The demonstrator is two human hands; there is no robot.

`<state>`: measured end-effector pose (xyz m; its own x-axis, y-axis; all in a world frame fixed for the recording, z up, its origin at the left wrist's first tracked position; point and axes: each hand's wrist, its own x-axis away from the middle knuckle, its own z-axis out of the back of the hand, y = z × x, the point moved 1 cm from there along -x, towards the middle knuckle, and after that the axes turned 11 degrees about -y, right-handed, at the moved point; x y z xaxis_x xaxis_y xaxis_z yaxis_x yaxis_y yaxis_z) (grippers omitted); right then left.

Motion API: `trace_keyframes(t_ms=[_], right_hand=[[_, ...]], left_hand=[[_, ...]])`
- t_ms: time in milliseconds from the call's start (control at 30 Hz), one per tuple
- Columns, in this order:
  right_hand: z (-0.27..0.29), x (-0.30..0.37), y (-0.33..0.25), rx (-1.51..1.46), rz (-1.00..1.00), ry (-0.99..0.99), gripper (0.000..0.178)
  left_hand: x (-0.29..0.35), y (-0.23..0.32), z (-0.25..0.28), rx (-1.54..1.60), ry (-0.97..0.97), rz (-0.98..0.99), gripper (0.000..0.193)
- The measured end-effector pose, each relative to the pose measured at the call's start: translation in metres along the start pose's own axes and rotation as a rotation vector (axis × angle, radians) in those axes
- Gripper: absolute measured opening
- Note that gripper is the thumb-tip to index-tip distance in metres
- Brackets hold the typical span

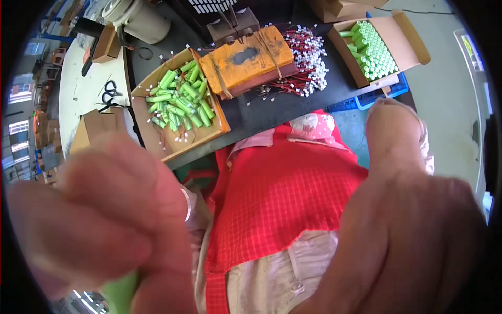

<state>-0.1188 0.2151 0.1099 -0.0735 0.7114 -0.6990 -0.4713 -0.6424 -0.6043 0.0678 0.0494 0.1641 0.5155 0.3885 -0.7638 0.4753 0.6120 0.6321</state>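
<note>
both hands are up high, very close to the camera, so they look big and blurry. the left hand [110,204] is curled up, and its fingers seem to pinch a green bit [120,294] that pokes out below them. it may be a cell, since it is the same green, but most of it is hidden. the right hand [402,235] has one finger or thumb sticking up. its other fingertips do not show, so i cannot tell if it grips something.

on the dark bench [246,115], the left box [221,119] has lots of green cells [180,99] lying every which way, with thin red wires and white plugs. just to the right is an orange block [248,55] with bands around it, and at its right end is a big bunch of wires [308,63]. farther right, an open carton [413,36] holds green tubes [374,52] packed in rows.

i think the step in hand is handling one green piece up near the head, away from the bench. the next move calls for a firm pinch, so the green bit does not drop. coming down would need a slow, careful path, because the loose wires could snag.
</note>
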Motion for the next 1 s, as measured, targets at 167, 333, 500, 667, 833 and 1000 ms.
trace_keyframes(t_ms=[167,333,500,667,833,1000], right_hand=[[-0.009,-0.022,0.005,0.040,0.165,-0.030,0.024],[-0.010,-0.041,0.006,0.045,0.303,0.067,0.024],[0.002,-0.025,-0.017,0.001,0.486,0.068,0.024],[0.016,-0.017,-0.026,-0.054,0.617,0.098,0.024],[0.006,-0.030,-0.034,-0.043,0.669,0.205,0.024],[0.003,-0.024,-0.040,-0.144,0.729,0.208,0.023]], left_hand=[[-0.010,-0.014,0.014,0.338,-0.319,-0.184,0.017],[-0.034,-0.014,-0.004,0.314,-0.373,-0.241,0.017],[-0.030,0.003,0.016,0.229,-0.338,-0.320,0.017],[-0.042,0.002,0.004,0.177,-0.323,-0.353,0.017],[-0.055,0.004,-0.004,0.226,-0.380,-0.344,0.017],[-0.044,0.003,0.001,0.194,-0.311,-0.310,0.017]])
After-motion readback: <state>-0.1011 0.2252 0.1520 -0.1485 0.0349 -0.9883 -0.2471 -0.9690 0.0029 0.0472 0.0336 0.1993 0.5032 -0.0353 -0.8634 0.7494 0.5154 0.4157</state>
